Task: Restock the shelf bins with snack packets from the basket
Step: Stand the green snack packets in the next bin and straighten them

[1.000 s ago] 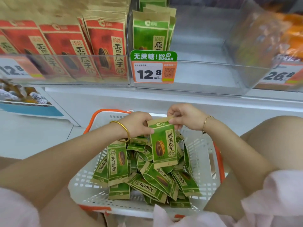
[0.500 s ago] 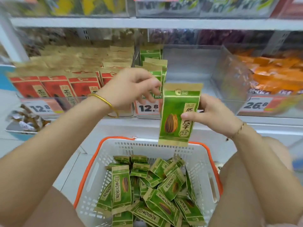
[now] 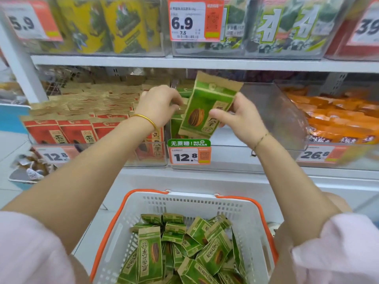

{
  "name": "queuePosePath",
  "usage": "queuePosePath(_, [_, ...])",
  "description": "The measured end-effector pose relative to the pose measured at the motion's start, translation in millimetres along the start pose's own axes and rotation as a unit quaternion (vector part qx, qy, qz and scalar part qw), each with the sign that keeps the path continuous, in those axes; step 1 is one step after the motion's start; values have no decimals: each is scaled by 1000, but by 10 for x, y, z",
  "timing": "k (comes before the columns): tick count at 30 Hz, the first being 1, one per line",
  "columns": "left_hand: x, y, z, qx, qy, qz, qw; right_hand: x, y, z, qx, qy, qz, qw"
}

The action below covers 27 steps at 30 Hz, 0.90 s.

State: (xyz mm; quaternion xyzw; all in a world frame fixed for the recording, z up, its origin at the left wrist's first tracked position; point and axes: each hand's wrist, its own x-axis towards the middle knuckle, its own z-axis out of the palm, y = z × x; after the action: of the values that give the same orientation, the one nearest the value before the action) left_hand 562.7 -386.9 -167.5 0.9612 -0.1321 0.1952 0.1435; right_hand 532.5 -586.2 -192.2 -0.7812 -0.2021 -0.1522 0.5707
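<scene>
A green packet is tilting over the front-left corner of the clear bin on the shelf, with the right hand pinching its right edge. The left hand is curling against the standing packets in the bin; whether it is gripping them cannot be told. Loose packets are lying in the basket below.

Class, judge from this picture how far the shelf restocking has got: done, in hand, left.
Done: a few green packets stand in the clear bin. In hand: the right hand pinches one packet at the bin, left hand by those inside. Left: many packets in the basket; the bin is mostly bare.
</scene>
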Motion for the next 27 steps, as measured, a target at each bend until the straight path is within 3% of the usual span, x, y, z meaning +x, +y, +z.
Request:
queuePosePath(2, [2, -18, -62, -123, 46, -26, 991, 0, 116, 127, -47, -24, 36, 998])
queuePosePath(4, [-49, 24, -155, -272, 88, -34, 958, -9, 212, 265, -137, -47, 54, 988])
queuePosePath(6, [-106, 77, -198, -312, 51, 24, 948, -23, 258, 370, -237, -78, 59, 966])
queuePosePath(9, [-120, 41, -89, -90, -60, 143, 984, -14, 300, 397, -201, -90, 128, 967])
queuePosePath(12, [-127, -23, 6, 50, -110, 135, 984, 82, 388, 288, -14, 23, 254, 967])
queuePosePath(14, [-143, -39, 39, 89, -130, 127, 979, 243, 530, 251, 6, 50, 317, 947])
queuePosePath(18, [-117, -39, 63, 128, -166, 121, 970, 551, 729, 434, 4, -20, 416, 909])
queuePosePath(22, [-83, -28, 91, 133, -181, 108, 968, 735, 925, 641, 69, -50, 433, 897])
queuePosePath(27, [-75, -24, 115, 138, -175, 105, 969, 743, 969, 656, 161, -29, 425, 890])
